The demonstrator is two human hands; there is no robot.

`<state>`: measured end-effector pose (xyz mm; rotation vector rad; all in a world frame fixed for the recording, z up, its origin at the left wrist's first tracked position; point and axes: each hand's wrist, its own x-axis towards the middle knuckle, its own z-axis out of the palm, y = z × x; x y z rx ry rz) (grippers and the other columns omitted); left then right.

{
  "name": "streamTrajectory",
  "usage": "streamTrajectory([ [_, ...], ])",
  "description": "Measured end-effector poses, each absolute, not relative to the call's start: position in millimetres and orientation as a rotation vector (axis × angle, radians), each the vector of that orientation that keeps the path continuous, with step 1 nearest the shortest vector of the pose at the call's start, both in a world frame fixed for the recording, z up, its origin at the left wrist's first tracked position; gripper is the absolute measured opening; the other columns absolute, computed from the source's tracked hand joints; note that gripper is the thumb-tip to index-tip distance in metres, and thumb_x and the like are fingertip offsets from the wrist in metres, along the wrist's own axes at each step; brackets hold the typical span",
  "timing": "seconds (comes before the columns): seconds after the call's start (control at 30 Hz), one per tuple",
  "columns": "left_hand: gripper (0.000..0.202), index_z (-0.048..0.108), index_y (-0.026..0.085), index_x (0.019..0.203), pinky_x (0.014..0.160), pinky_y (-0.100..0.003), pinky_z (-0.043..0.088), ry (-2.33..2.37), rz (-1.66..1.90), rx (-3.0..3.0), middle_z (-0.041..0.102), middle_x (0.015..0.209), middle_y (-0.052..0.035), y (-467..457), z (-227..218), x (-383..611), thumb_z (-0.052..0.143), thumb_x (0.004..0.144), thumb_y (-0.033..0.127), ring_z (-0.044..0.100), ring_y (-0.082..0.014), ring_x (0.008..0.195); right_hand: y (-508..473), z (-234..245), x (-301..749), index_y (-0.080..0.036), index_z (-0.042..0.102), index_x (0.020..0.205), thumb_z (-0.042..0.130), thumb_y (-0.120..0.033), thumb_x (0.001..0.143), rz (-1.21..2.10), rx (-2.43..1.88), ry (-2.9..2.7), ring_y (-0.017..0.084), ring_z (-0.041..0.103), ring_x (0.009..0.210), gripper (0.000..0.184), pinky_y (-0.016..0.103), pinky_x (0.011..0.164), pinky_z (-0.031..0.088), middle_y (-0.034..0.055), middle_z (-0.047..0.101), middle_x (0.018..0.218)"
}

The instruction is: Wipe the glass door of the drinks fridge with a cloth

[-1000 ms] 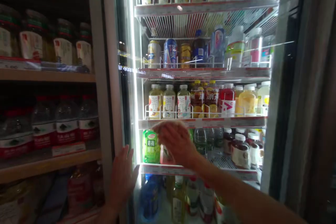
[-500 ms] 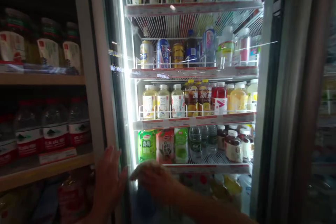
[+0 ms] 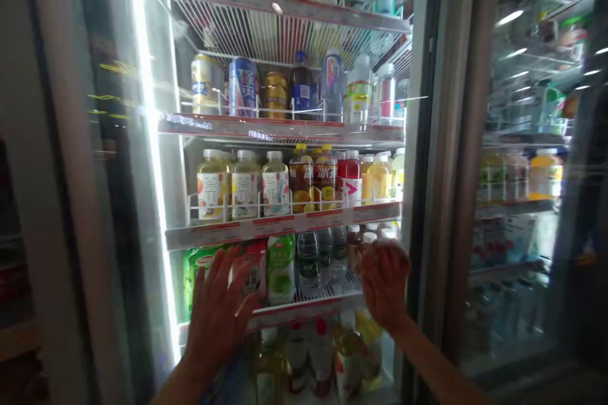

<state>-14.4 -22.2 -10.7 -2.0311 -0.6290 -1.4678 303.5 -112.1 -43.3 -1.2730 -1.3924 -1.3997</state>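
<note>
A glass cooler door with reflections on it stands in front of me, and lit drink shelves show through it. My left hand (image 3: 216, 310) is raised at the lower left of the glass, fingers spread, nothing in it. Behind it are a green drink pouch (image 3: 190, 275) and a red pouch (image 3: 256, 269), both partly covered. My right hand (image 3: 386, 285) is at the right side of the pane, fingers bent and close together. Whatever is under its fingers is too dark and blurred to make out. White-capped dark bottles (image 3: 354, 243) are partly hidden behind it.
A metal door frame (image 3: 458, 158) rises just right of my right hand, with another glass-fronted cooler beyond it. White-capped tea bottles (image 3: 213, 186) line the middle shelf, and cans (image 3: 243, 88) stand above. A bright light strip (image 3: 154, 158) runs down the left side.
My view has turned right, and the wooden shelves have mostly left it. My right hand has moved from the door's left edge across to its right side. My left hand is now before the glass.
</note>
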Motion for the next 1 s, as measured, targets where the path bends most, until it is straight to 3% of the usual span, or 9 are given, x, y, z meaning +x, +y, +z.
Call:
streamTrajectory([
  [0.1, 0.060, 0.016, 0.034, 0.143, 0.115, -0.047, 0.007, -0.625, -1.498, -2.026, 0.014, 0.153, 0.0029, -22.1, -25.5, 5.9, 0.043, 0.089, 0.034, 0.014, -0.0229, 0.140, -133.5, -146.3, 319.4, -0.028, 0.036, 0.137, 0.046, -0.016, 0.081, -1.381, -1.461, -1.423, 0.031, 0.021, 0.138, 0.058, 0.055, 0.103, 0.032, 0.0079, 0.029, 0.147],
  [0.17, 0.061, 0.016, 0.034, 0.143, 0.114, -0.048, 0.006, -0.653, -1.494, -2.003, 0.013, 0.152, 0.0031, -21.1, -33.5, 10.7, 0.043, 0.089, 0.032, 0.013, -0.0229, 0.140, -140.0, -164.7, 329.0, -0.029, 0.036, 0.137, 0.046, -0.016, 0.081, -1.373, -1.519, -1.389, 0.031, 0.023, 0.137, 0.058, 0.055, 0.101, 0.034, 0.0085, 0.031, 0.146],
  [0.37, 0.066, 0.015, 0.033, 0.144, 0.114, -0.050, 0.008, -0.679, -1.460, -1.955, 0.013, 0.152, 0.0016, -15.6, -37.7, 11.4, 0.047, 0.087, 0.024, 0.012, -0.0245, 0.140, -110.6, 15.0, 352.1, -0.023, 0.017, 0.145, 0.041, -0.022, 0.087, -1.401, -1.289, -1.167, 0.030, 0.025, 0.136, 0.063, 0.058, 0.102, 0.029, 0.0150, 0.029, 0.146],
  [0.43, 0.068, 0.014, 0.032, 0.144, 0.114, -0.051, 0.008, -0.686, -1.460, -1.931, 0.013, 0.153, 0.0010, -15.2, -37.9, 13.6, 0.047, 0.086, 0.022, 0.012, -0.0246, 0.140, -103.5, 40.8, 347.9, -0.022, 0.016, 0.145, 0.039, -0.024, 0.088, -1.402, -1.225, -1.142, 0.030, 0.024, 0.136, 0.062, 0.058, 0.104, 0.026, 0.0148, 0.032, 0.145],
  [0.53, 0.067, 0.014, 0.031, 0.144, 0.114, -0.050, 0.006, -0.693, -1.477, -1.909, 0.011, 0.153, 0.0013, -16.1, -38.9, 17.2, 0.046, 0.086, 0.021, 0.010, -0.0236, 0.141, -110.6, -20.2, 326.4, -0.019, 0.024, 0.143, 0.040, -0.021, 0.086, -1.376, -1.241, -1.325, 0.028, 0.023, 0.137, 0.059, 0.056, 0.106, 0.023, 0.0135, 0.042, 0.138],
  [0.67, 0.068, 0.014, 0.029, 0.145, 0.114, -0.048, 0.006, -0.700, -1.448, -1.901, 0.010, 0.153, 0.0004, -15.8, -40.9, 16.2, 0.047, 0.086, 0.021, 0.010, -0.0230, 0.141, -127.3, -129.0, 303.8, -0.024, 0.058, 0.117, 0.046, -0.019, 0.082, -1.398, -1.139, -1.772, 0.020, 0.032, 0.133, 0.037, 0.041, 0.114, 0.014, 0.0028, 0.063, 0.116],
  [0.73, 0.070, 0.013, 0.029, 0.145, 0.114, -0.048, 0.007, -0.705, -1.416, -1.897, 0.011, 0.153, -0.0011, -14.6, -42.3, 14.6, 0.049, 0.085, 0.021, 0.011, -0.0238, 0.140, -124.0, -119.6, 299.4, -0.025, 0.060, 0.113, 0.047, -0.021, 0.083, -1.391, -1.087, -1.852, 0.018, 0.034, 0.132, 0.033, 0.039, 0.114, 0.014, 0.0012, 0.064, 0.113],
  [0.9, 0.072, 0.013, 0.029, 0.145, 0.114, -0.050, 0.010, -0.730, -1.406, -1.864, 0.013, 0.152, -0.0040, -14.4, -43.1, 16.1, 0.050, 0.084, 0.021, 0.013, -0.0258, 0.140, -91.0, -9.0, 273.3, -0.018, 0.045, 0.131, 0.042, -0.023, 0.086, -1.312, -1.169, -1.444, 0.024, 0.028, 0.136, 0.045, 0.050, 0.109, 0.016, 0.0102, 0.053, 0.130],
  [1.0, 0.071, 0.014, 0.028, 0.145, 0.114, -0.048, 0.011, -0.706, -1.387, -1.883, 0.015, 0.152, -0.0044, -17.1, -41.1, 11.3, 0.049, 0.084, 0.020, 0.014, -0.0245, 0.140, -91.4, -25.4, 242.0, -0.025, 0.048, 0.128, 0.041, -0.023, 0.088, -1.351, -1.030, -1.756, 0.016, 0.029, 0.134, 0.041, 0.041, 0.112, 0.014, 0.0011, 0.054, 0.130],
])
